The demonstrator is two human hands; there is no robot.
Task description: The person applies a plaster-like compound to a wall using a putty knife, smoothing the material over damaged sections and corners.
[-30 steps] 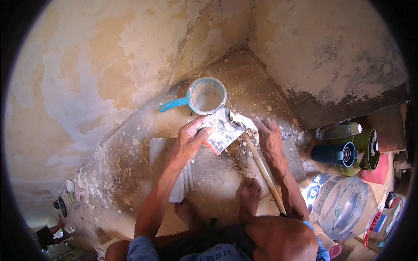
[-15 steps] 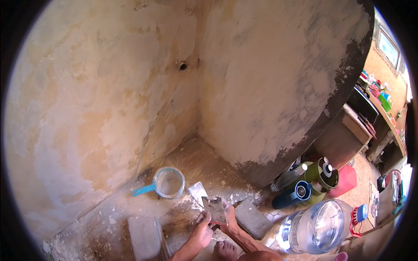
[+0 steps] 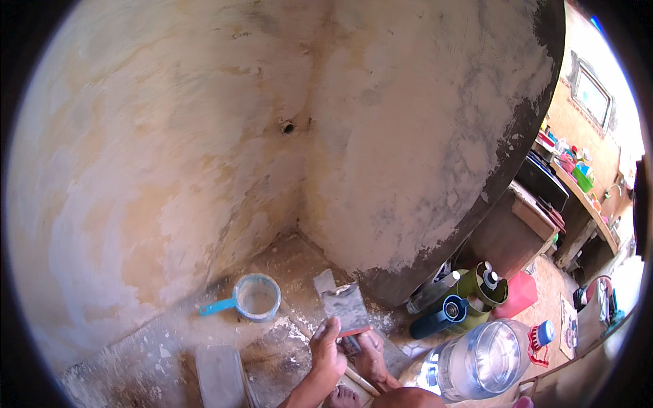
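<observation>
My left hand is closed on the red-edged lower end of a flat metal scraper, its face smeared with grey and white filler. Beside it my right hand is closed on a second putty knife, whose blade shows behind the first; its handle is mostly hidden. A long pale wooden stick lies beneath both hands. To the left, a light-blue long-handled dipper with grey residue stands on the stained floor.
Two patchy plastered walls meet in a corner with a small hole. A slab lies at lower left. At right stand flasks, a pink container and a large water bottle. A counter with kitchenware is beyond.
The view has tilted up to show more wall and the kitchen. The two scrapers have shifted from slanting apart to stacked upright in front of my hands.
</observation>
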